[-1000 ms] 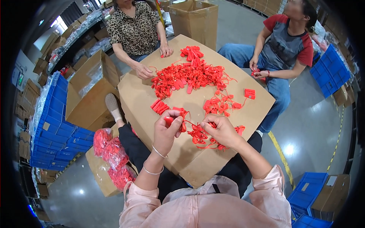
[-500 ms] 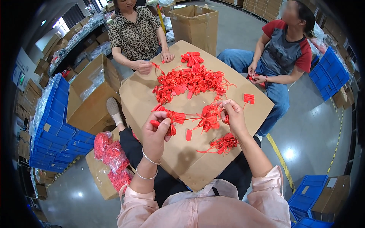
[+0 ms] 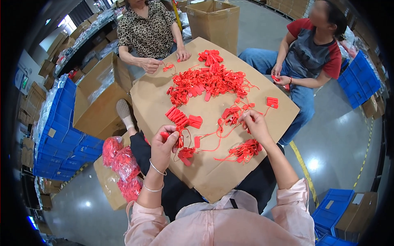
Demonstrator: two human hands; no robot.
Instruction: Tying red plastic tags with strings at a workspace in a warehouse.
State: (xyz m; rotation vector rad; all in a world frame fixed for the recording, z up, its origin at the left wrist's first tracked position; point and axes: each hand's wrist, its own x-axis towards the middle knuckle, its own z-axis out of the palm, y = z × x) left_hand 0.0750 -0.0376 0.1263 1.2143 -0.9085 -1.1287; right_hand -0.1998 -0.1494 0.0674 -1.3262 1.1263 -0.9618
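Left grip [image 3: 163, 144] clasped red tabs [image 3: 180, 141] over the near-left tabletop [image 3: 213, 176]. Right grip [image 3: 255, 125] was at a red corded cluster [image 3: 230, 115], fingers bent. Pieces looked light: tabs firm, cords limp, likely to tangle; the flat tab seemed the surest hold. Whether the right fingertips pinched a cord couldn't be told; beyond, the big pile [image 3: 209, 82] hid its lower layers.

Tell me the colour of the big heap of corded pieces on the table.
The heap of corded pieces is red; the head view shows it best.
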